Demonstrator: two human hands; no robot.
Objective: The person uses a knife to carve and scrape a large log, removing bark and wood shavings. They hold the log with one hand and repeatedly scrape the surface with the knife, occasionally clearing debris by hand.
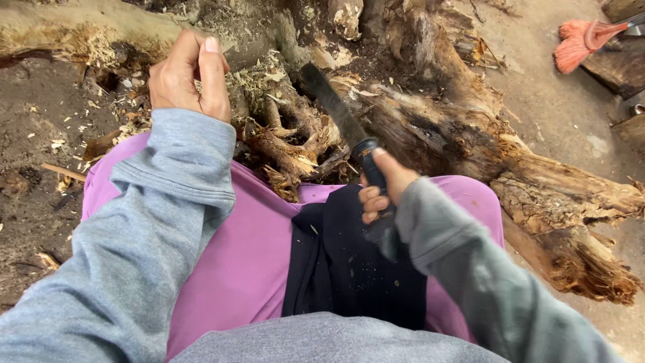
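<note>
Knife [334, 107] blade points up-left.

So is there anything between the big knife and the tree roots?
Nothing visible. The right hand holds the knife with its blade right over the tangled roots. The left hand is raised off to the side.

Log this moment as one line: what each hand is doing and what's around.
right hand: shut on knife | left hand: raised, loosely closed, holding nothing | front: root stump, wood chips | far right: orange brush
</note>
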